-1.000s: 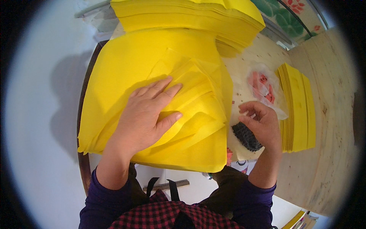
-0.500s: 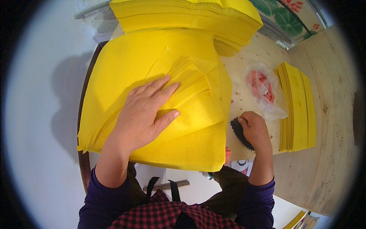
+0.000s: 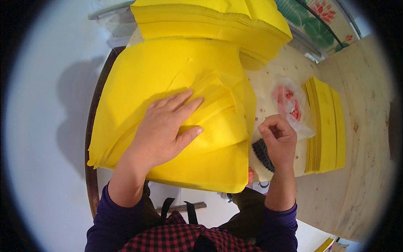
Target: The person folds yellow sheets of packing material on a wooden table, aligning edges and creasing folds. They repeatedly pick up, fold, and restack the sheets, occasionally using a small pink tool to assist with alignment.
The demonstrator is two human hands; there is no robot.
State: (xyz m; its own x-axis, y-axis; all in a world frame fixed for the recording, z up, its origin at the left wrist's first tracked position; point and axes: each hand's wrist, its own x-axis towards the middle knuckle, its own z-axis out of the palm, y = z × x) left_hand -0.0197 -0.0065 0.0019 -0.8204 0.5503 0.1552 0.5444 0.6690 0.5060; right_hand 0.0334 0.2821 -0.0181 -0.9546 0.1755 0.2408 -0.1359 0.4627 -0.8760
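A thick stack of yellow cloth-like sheets lies in front of me, with smaller folded yellow pieces on top at its right. My left hand rests flat on these yellow layers, thumb and fingers spread. Just beyond the stack's right edge, my right hand is held in a pinch, fingers curled. Anything small between its fingertips cannot be made out. Below and left of that hand, a dark, rough-textured clump with a jagged edge lies on the wooden table, partly hidden by my wrist.
A clear plastic bag with red-pink pieces sits at the right, beside an upright bundle of folded yellow sheets. Another tall yellow stack stands at the back. A wooden panel closes off the right side.
My right hand has come away from the dark clump and moved up slightly, fingers pinched. The left hand keeps its place on the yellow sheets; the whole view has shifted a little.
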